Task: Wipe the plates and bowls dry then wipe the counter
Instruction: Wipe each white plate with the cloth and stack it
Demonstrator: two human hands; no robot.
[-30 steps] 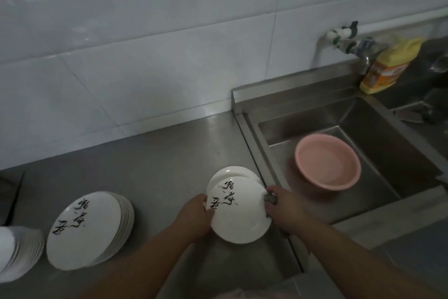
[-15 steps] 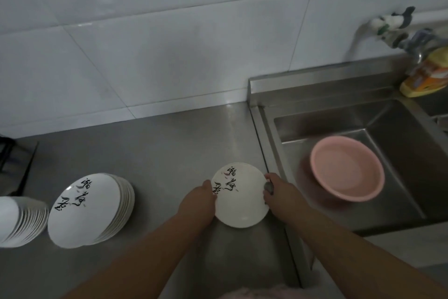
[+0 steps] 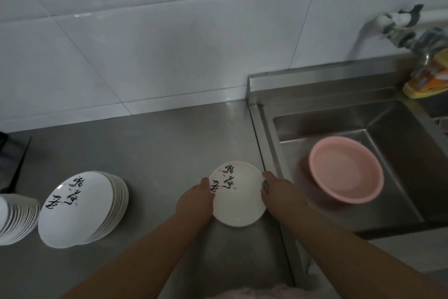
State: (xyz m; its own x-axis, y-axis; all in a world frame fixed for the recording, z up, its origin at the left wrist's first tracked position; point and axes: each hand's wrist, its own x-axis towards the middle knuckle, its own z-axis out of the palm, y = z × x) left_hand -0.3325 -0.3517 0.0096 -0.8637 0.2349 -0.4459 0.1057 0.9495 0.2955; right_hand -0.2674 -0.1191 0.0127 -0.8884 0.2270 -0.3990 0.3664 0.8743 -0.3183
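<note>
Plate (image 3: 238,195), white with black brush characters, held just above the steel worktop (image 3: 150,153) beside the sink (image 3: 392,114). Left hand (image 3: 195,201) grips its left rim; right hand (image 3: 278,192) grips its right rim, with a grey item, possibly a cloth, at the fingers. Stacked plates (image 3: 82,209) rest well apart to the left. Pink basin (image 3: 346,169) sits in the sink.

Black brush-script characters, not legible, on the held plate (image 3: 238,198) and the stack's top plate (image 3: 72,206).
</note>
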